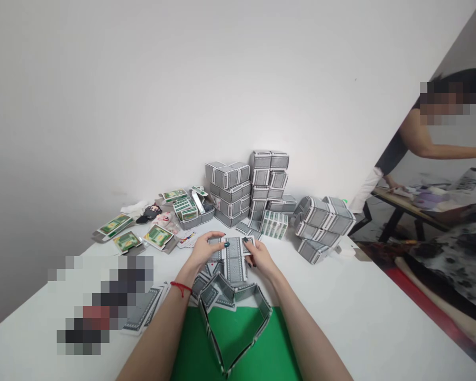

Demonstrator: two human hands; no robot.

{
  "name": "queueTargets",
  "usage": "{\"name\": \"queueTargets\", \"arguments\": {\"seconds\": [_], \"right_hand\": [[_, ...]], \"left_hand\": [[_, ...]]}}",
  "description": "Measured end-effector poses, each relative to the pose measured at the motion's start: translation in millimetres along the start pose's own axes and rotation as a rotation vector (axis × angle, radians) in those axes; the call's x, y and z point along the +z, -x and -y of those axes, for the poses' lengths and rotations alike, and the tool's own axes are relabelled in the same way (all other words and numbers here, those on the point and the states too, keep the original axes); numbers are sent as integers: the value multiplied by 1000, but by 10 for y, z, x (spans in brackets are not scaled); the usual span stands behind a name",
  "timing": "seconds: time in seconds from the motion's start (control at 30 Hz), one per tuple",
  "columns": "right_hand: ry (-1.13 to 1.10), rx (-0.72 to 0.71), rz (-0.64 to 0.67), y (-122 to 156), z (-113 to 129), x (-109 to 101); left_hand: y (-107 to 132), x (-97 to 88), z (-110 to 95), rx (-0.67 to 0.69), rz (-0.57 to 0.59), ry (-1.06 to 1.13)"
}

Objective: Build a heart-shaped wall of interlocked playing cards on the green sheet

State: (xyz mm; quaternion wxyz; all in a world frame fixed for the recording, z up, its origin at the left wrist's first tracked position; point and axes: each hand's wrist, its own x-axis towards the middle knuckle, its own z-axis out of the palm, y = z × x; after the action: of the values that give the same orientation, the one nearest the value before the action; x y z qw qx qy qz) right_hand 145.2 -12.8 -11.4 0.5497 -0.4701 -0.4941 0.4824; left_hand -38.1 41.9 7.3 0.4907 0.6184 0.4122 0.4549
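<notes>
Head camera: our left fingers (221, 245) and right fingers (251, 245) grasp the card panel (233, 247), the long axis of its central strip (235, 269) pointing away from us.

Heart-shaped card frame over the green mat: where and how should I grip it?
Probably best to pinch the heart-shaped card frame by its right lobe's wall, from above, fingers straddling the top edge: the thin wall stands on edge around an open middle, while loose playing cards crowd the left lobe.

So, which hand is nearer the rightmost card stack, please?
Right. The right hand is left of the stack; the left hand is farther left, across the held cards.
</notes>
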Motion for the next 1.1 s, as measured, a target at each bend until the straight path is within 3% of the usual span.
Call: {"name": "queueTargets", "arguments": {"seconds": [0.27,0.73,1.1], "right_hand": [[-85,6,-133,-48,-62,33],[-73,13,-49,-30,-96,42],[22,3,-145,-26,0,-64]], "left_hand": [[0,1,-13,17,19,-14],[-15,-22,13,44,32,-16],[-2,4,-13,64,22,-78]]}}
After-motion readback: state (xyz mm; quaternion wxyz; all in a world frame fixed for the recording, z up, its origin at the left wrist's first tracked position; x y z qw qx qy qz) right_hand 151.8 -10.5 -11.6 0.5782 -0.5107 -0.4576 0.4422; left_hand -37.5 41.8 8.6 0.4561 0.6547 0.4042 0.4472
